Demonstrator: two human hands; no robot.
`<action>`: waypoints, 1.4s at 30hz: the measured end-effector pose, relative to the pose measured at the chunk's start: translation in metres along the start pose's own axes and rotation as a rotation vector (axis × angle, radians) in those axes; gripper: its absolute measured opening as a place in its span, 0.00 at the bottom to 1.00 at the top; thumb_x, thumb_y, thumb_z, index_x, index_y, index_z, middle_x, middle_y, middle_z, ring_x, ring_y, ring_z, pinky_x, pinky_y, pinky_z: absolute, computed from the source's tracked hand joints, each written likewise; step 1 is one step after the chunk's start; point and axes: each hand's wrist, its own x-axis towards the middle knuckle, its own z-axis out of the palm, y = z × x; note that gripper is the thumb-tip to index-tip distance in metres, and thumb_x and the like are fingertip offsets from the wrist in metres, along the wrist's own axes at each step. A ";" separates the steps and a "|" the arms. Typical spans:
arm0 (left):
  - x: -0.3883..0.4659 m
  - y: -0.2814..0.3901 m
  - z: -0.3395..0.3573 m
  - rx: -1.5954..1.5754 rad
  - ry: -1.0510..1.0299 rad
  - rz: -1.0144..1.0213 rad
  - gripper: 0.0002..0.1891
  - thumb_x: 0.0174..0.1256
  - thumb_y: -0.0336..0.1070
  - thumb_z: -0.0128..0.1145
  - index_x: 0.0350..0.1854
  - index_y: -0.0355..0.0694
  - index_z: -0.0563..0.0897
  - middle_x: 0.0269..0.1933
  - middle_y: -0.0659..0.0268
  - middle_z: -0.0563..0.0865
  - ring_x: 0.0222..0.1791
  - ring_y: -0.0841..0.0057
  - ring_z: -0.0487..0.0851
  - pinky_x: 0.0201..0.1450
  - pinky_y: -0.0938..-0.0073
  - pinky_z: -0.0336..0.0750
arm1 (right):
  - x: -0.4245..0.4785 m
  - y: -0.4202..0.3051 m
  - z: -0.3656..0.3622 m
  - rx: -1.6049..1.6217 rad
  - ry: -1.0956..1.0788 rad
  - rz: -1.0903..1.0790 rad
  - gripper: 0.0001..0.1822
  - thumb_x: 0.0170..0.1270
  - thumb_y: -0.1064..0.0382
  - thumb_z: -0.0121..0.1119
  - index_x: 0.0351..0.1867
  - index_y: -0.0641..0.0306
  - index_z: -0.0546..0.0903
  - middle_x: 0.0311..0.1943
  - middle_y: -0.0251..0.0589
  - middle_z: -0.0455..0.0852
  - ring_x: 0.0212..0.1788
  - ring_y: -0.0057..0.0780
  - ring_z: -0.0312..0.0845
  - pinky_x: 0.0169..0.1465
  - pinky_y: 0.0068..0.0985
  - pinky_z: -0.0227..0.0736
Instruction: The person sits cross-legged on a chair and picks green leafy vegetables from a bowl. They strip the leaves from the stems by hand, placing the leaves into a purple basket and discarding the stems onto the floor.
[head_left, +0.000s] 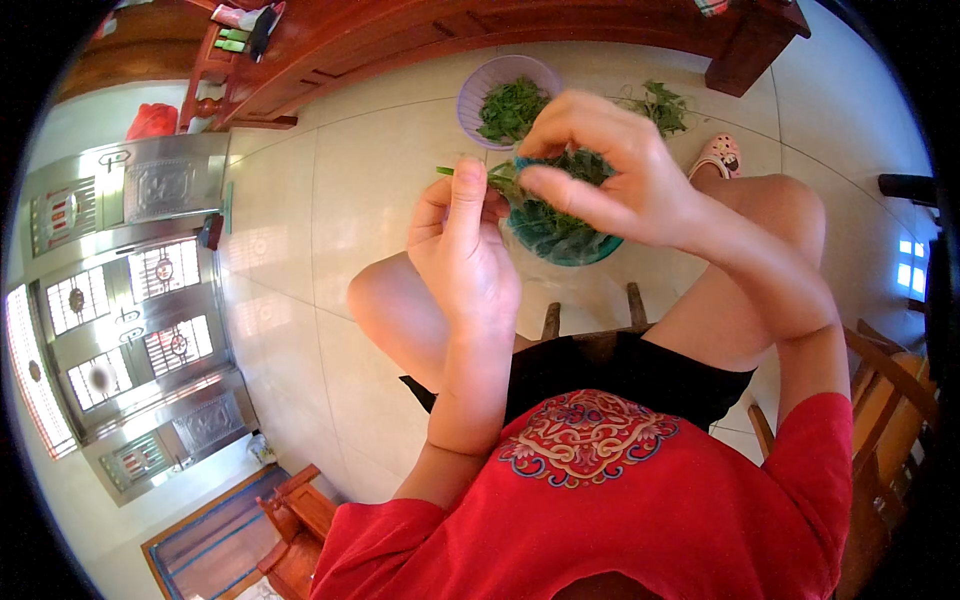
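My left hand (469, 251) is raised over my lap, thumb up, and grips a thin green stem (444, 171) between thumb and fingers. The stem's leafy end (504, 178) reaches toward my right hand (619, 169). Blurred, that hand curves its thumb and fingers around the leafy end; whether they pinch it is not clear. Below the right hand, a teal basin (574, 253) on the floor holds leafy greens (559, 214), partly hidden by the hand. Beyond it stands a light purple plastic basket (471, 112) with chopped-looking greens (514, 109) inside.
A loose pile of leafy stems (660, 109) lies on the tiled floor (352, 180) right of the basket. Dark red wooden furniture (480, 30) runs along the far side. A foot in a pink clog (724, 154) is beside the pile. A wooden chair (892, 405) stands at right.
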 end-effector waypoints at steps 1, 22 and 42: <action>-0.001 -0.001 0.001 0.016 -0.001 -0.006 0.05 0.53 0.29 0.57 0.24 0.37 0.75 0.23 0.68 0.77 0.22 0.83 0.71 0.27 0.84 0.64 | -0.001 0.000 0.003 -0.017 -0.024 -0.019 0.07 0.48 0.66 0.57 0.25 0.69 0.76 0.24 0.43 0.75 0.28 0.36 0.72 0.32 0.26 0.67; -0.001 -0.002 0.002 0.054 -0.063 0.038 0.06 0.54 0.31 0.57 0.23 0.37 0.75 0.21 0.70 0.75 0.21 0.85 0.68 0.26 0.86 0.61 | -0.003 0.002 -0.001 0.122 -0.243 0.146 0.05 0.51 0.70 0.54 0.27 0.70 0.73 0.25 0.42 0.74 0.29 0.31 0.69 0.33 0.23 0.65; 0.000 0.002 0.006 -0.018 0.033 -0.083 0.08 0.54 0.36 0.57 0.22 0.40 0.73 0.20 0.69 0.75 0.22 0.84 0.72 0.24 0.85 0.64 | -0.001 0.012 0.001 -0.044 0.157 0.175 0.07 0.51 0.67 0.54 0.27 0.71 0.75 0.23 0.46 0.76 0.26 0.33 0.72 0.30 0.23 0.66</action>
